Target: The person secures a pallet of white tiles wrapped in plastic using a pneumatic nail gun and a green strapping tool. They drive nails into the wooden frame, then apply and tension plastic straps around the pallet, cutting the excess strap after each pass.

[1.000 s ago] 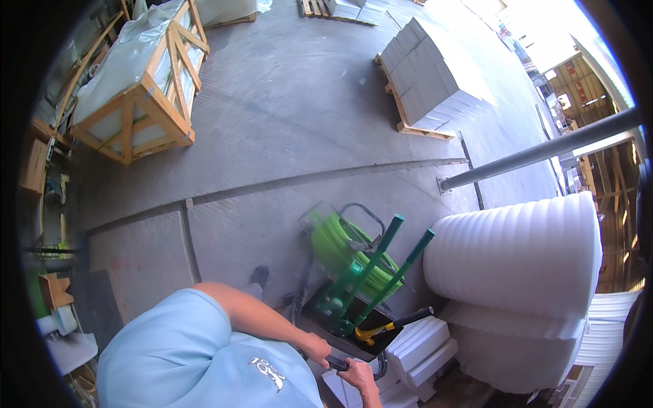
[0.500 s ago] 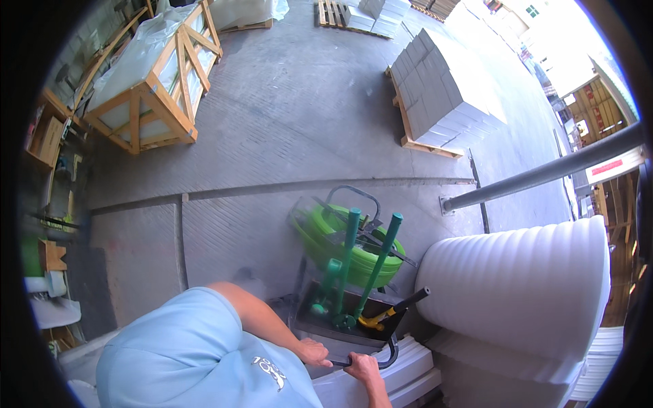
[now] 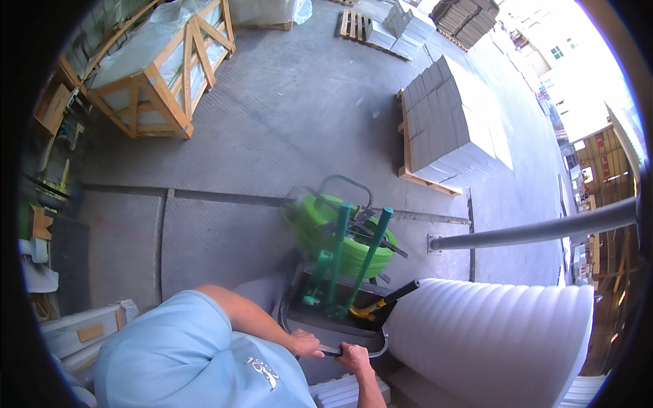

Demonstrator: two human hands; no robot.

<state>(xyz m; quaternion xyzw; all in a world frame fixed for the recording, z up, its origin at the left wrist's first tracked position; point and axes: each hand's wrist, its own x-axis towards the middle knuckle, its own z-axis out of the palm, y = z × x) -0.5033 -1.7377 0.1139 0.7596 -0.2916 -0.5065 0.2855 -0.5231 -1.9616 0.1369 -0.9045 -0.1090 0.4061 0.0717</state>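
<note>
Both my hands are closed around the dark bar handle [image 3: 383, 345] of a strapping cart. My left hand [image 3: 304, 343] grips its left part, and my right hand [image 3: 354, 356] holds it just to the right. In the cart's black tray [image 3: 320, 321] stand green long-handled strapping tools [image 3: 377, 241], tilted upright. Beside them lies a yellow tool [image 3: 364, 313] with a black handle. A bright green coil of strapping [image 3: 309, 221] sits at the cart's far end, under dark metal arms and a curved hoop. My right forearm partly covers white pieces below.
A big ribbed roll of white foam [image 3: 486, 333] stands close at the cart's right. A grey pole [image 3: 537, 231] slants across the right side. Farther off are a pallet of white boxes [image 3: 456, 126] and a wooden crate [image 3: 160, 78]. A groove [image 3: 238, 198] crosses the concrete floor.
The cart has rolled forward, its far end now past the floor groove. The foam roll has dropped lower in view, and the boxes appear nearer. Both hands have kept their grip.
</note>
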